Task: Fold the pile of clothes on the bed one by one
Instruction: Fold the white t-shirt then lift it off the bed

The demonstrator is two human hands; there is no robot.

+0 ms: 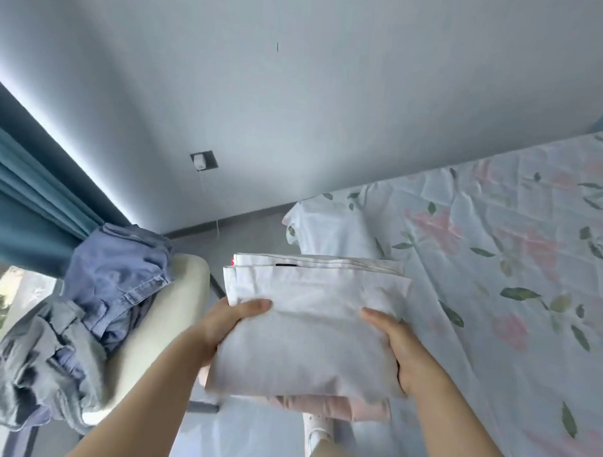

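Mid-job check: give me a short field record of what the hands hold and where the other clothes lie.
left hand: grips the left edge of the folded white garment, thumb on top
right hand: grips its right edge, thumb on top
below it: pink garment, partly hidden
chair: blue denim garment and grey garment, heaped, unfolded
bed: floral sheet; white cloth lies at its corner

Home bedroom: bed (497, 255) w/ floral sheet at 3 o'clock, teal curtain (27, 198) by window at 9, clothes (114, 273) heaped on cream chair (178, 292) at 8, wall socket (204, 160) at 11.
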